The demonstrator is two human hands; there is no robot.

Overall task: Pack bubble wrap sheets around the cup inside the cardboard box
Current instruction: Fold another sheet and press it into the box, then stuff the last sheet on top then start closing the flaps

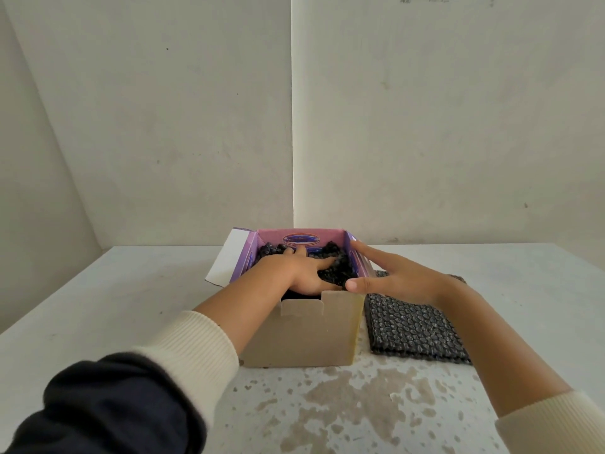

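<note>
An open cardboard box [304, 335] with purple inner walls stands in the middle of the table. Dark bubble wrap [337, 270] fills its inside. My left hand [294, 273] lies flat inside the box, fingers spread, pressing down on the wrap. My right hand [393, 276] rests against the box's right wall, fingers extended along the rim and thumb at the front right corner. The cup is hidden under the wrap and my hand.
A flat stack of dark bubble wrap sheets [412, 326] lies on the white table [131, 306] just right of the box, partly under my right wrist. A white box flap [226, 257] sticks out to the left. Plain walls stand close behind.
</note>
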